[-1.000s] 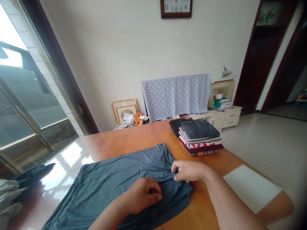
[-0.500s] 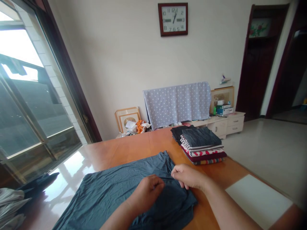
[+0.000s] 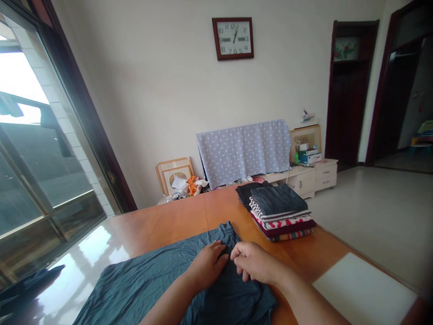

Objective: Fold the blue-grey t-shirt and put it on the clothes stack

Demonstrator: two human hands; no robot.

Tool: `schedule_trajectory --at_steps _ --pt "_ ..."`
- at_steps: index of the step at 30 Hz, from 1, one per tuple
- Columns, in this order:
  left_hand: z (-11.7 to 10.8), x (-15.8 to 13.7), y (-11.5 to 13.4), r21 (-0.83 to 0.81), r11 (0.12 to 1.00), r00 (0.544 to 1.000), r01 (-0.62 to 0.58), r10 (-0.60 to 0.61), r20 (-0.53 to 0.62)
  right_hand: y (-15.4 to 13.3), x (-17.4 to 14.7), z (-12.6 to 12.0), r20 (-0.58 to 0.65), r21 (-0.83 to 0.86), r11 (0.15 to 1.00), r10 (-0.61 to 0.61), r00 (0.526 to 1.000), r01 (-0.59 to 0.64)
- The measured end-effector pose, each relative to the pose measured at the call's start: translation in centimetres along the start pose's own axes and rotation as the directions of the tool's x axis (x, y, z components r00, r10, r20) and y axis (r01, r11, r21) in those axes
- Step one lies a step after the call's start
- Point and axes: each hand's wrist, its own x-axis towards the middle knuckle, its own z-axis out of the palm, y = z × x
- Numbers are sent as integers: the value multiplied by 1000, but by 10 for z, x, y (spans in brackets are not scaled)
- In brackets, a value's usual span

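A dark blue-grey garment [image 3: 149, 275] lies spread and wrinkled over the near part of the table, with its right portion bunched and layered; its exact kind cannot be told. Pressed onto the cloth with fingers stretched forward is my left hand [image 3: 208, 266], open. Just right of it, my right hand [image 3: 255, 262] is curled over the garment's right part, its fingertips close to my left thumb. Whether those curled fingers pinch any cloth is hidden.
A stack of folded clothes [image 3: 280, 212] stands on the wooden table [image 3: 179, 216] at the back right, beside a folded black garment [image 3: 245, 193]. A white sheet [image 3: 365, 289] lies at the right edge. Dark clothes [image 3: 27, 289] sit at the left.
My left hand has shifted forward and unfolded from a curl to lie flat on the garment. My right hand stays curled, now nearer to the left. The view has turned slightly right and up.
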Motion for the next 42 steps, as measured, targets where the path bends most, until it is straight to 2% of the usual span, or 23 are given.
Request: schedule_trajectory --at_steps 4,10,17,23,29,35,38,42 --pt "-5 32 -7 -16 998 993 -62 60 -101 8 1 2 52 -145 988 57 997 -49" --pt "8 85 -16 27 998 998 -55 56 -38 9 3 0 41 -169 985 48 998 -41" --pt "-7 137 -44 47 993 988 111 -105 -114 9 2 -1 27 -189 980 67 997 -61" --pt "-4 165 -56 81 974 977 212 -208 -53 8 0 -3 1 -258 964 63 998 -61" --pt "6 178 -53 19 962 958 272 -269 -103 2 -3 -4 -43 -303 953 12 999 -25" --pt "16 172 -47 -48 954 941 295 -299 -160 4 -1 -4 -26 -317 948 25 999 -32" --pt "18 161 -40 -47 971 954 235 -240 -182 4 -2 -4 -34 -333 943 14 999 -24" --pt "21 144 -26 -26 996 982 83 -86 -167 -1 -3 -5 -60 -363 932 -7 998 -16"
